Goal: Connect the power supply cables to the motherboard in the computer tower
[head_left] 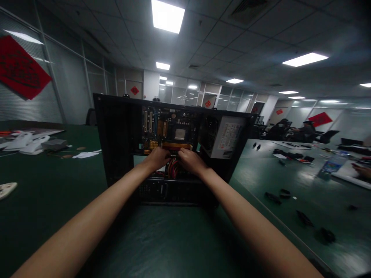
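Note:
An open black computer case [177, 193] stands upright on the green table, its inside facing me. Within it are a motherboard [168, 122], with a bare square processor [180, 134] showing, and a silver power supply [228, 137] at the upper right. Both my hands reach in at the board's lower edge, just under the orange-yellow memory slots [176, 146]. Curled fingers close my left hand [158, 157]; what is in them is hidden. My right hand [191, 160] is likewise closed, close beside a bundle of coloured cables [173, 168], and its fingertips are too small to read.
White and grey items [29, 143] and papers lie on the green table [58, 181] at left. On the right are small black parts [304, 218], a plastic bottle [336, 162] and another person's hand [362, 170]. A seated person [305, 131] is farther back.

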Demonstrator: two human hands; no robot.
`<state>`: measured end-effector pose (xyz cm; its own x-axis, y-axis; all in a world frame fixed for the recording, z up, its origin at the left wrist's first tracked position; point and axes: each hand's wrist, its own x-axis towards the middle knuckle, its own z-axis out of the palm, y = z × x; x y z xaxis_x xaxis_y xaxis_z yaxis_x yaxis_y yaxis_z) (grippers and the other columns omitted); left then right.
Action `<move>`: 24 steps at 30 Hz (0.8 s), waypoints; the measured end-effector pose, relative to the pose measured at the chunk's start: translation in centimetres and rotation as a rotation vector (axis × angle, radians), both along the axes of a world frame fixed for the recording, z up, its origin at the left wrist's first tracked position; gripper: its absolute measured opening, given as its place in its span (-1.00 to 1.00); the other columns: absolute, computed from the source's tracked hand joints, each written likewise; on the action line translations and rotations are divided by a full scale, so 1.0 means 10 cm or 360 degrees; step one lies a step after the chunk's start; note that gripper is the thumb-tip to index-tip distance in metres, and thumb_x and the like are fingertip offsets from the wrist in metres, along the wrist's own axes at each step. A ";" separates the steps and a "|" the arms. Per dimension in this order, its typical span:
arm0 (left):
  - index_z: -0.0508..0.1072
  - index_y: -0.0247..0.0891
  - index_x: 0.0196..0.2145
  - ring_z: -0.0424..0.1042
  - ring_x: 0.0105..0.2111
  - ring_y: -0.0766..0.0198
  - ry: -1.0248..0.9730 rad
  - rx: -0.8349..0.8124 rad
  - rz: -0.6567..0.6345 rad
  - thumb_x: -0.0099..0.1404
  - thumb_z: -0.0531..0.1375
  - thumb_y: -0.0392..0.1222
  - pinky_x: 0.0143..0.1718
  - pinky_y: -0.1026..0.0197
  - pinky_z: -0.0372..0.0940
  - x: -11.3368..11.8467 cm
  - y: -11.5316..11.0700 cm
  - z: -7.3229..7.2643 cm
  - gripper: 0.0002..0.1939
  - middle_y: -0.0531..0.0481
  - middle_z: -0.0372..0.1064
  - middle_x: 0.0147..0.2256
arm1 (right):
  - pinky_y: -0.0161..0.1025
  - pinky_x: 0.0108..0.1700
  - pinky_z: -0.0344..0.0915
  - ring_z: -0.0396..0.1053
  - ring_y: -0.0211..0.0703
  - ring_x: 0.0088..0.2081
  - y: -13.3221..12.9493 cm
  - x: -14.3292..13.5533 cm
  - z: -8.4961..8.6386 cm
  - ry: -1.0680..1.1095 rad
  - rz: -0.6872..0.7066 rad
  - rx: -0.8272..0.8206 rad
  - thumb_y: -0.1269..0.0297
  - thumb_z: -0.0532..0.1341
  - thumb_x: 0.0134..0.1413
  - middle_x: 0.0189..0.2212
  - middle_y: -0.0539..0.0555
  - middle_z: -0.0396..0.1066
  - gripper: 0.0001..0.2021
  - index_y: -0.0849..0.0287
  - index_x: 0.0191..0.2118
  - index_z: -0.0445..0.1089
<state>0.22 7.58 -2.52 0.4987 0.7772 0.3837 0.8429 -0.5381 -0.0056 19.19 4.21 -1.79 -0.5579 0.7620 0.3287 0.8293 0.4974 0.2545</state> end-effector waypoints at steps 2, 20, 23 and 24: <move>0.61 -0.27 -0.22 0.53 -0.19 0.10 -0.0005 -0.0002 0.0004 0.30 0.17 -0.16 -0.23 0.24 0.29 0.01 -0.01 0.01 -0.77 -0.13 0.58 -0.24 | -0.21 -0.05 0.27 0.34 -0.02 -0.02 -0.01 0.00 0.00 -0.0005 0.0001 0.0016 0.44 0.05 0.29 -0.07 0.24 0.37 -0.82 0.31 -0.08 0.34; 0.62 -0.27 -0.15 0.54 -0.25 0.18 -0.0169 -0.0051 -0.0024 0.37 0.10 -0.14 -0.30 0.28 0.23 0.04 -0.09 0.05 -0.68 -0.10 0.59 -0.24 | -0.19 -0.15 0.37 0.44 0.03 -0.09 -0.01 -0.03 0.02 -0.0142 -0.0089 0.0012 0.47 -0.11 0.33 -0.02 0.31 0.35 -0.69 0.30 -0.01 0.32; 0.63 -0.25 -0.16 0.54 -0.20 0.16 -0.0139 -0.0043 0.0002 0.38 0.08 -0.11 -0.27 0.29 0.23 0.04 -0.10 0.06 -0.67 -0.09 0.59 -0.22 | -0.17 -0.20 0.40 0.47 0.05 -0.12 -0.02 -0.04 0.03 -0.0147 -0.0093 0.0035 0.48 -0.11 0.32 -0.03 0.33 0.36 -0.68 0.31 0.00 0.32; 0.63 -0.25 -0.16 0.54 -0.19 0.16 -0.0137 -0.0047 0.0001 0.39 0.08 -0.11 -0.26 0.28 0.23 0.04 -0.10 0.07 -0.67 -0.09 0.59 -0.21 | -0.16 -0.20 0.41 0.48 0.06 -0.12 -0.02 -0.05 0.03 -0.0144 -0.0098 0.0035 0.47 -0.11 0.32 -0.03 0.33 0.37 -0.68 0.31 0.01 0.32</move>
